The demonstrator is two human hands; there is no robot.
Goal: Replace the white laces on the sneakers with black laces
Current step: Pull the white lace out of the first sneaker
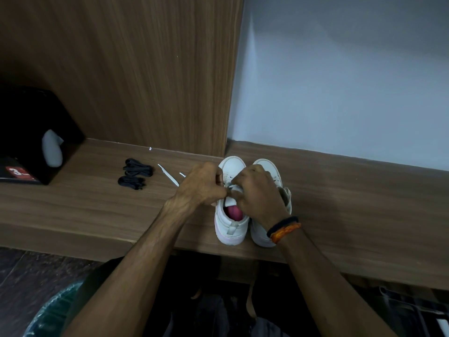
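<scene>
Both hands, left hand [202,184] and right hand [257,190], are pinching the white lace [233,186] over the left sneaker [232,215], likely unthreading it, black laces [136,175] waiting nearby.

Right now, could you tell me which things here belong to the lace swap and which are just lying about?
Job: left sneaker, right sneaker, white lace, black laces, left hand, right hand.
Lying about: black box, wooden shelf.
</scene>
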